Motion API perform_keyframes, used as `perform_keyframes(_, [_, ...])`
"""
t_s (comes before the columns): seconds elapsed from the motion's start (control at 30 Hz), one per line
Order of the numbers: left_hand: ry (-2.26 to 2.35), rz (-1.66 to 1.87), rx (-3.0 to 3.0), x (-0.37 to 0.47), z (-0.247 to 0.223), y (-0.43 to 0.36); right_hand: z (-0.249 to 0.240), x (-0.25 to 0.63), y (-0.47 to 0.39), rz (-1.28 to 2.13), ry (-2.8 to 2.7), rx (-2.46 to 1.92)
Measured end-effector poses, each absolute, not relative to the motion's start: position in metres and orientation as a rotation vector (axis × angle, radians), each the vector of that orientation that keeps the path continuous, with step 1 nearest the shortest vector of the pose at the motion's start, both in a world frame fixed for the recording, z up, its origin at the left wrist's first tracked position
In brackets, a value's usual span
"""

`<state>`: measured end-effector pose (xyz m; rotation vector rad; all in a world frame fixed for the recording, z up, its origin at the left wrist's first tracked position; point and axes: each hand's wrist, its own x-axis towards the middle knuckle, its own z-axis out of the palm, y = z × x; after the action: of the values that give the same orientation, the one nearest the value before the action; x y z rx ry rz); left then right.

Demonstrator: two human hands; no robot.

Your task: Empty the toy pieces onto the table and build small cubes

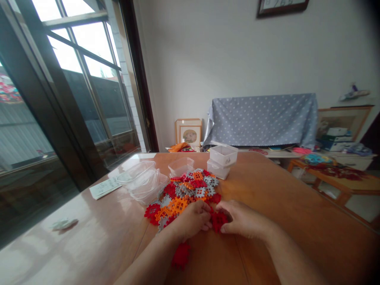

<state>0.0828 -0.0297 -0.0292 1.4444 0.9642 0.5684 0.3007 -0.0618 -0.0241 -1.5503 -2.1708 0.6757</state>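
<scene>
Over the table, my right hand (242, 219) grips a red interlocking plastic piece (219, 222) with toothed edges, thumb below and fingers above. My left hand (192, 217) is closed at the left edge of the same piece, its fingertips pinched against red plastic; its own fingers partly hide the grip. Just beyond my hands spreads a heap of red, orange and grey interlocking pieces (179, 205), lying flat and overlapping. Another red piece (181, 255) lies nearer to me, partly covered by my left forearm.
Clear plastic tubs (142, 186) stand left of the heap, with another clear container (181, 166) behind it. Two whitish boxes (223, 156) are stacked at the back. A paper booklet (105, 187) and a small pale crumpled item (63, 224) lie left on the wooden table (285, 206).
</scene>
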Motion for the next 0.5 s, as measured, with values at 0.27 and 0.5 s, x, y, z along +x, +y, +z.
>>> perform_keyframes(0.27, [0.981,0.550,1.459,0.083,-0.030,-0.028,-0.021,0.300,-0.064,0.741,-2.146,-1.511])
perform_keyframes(0.5, [0.952,0.582,1.521,0.080,-0.039,-0.019,-0.026,0.307,-0.055,0.674,-1.971,-1.481])
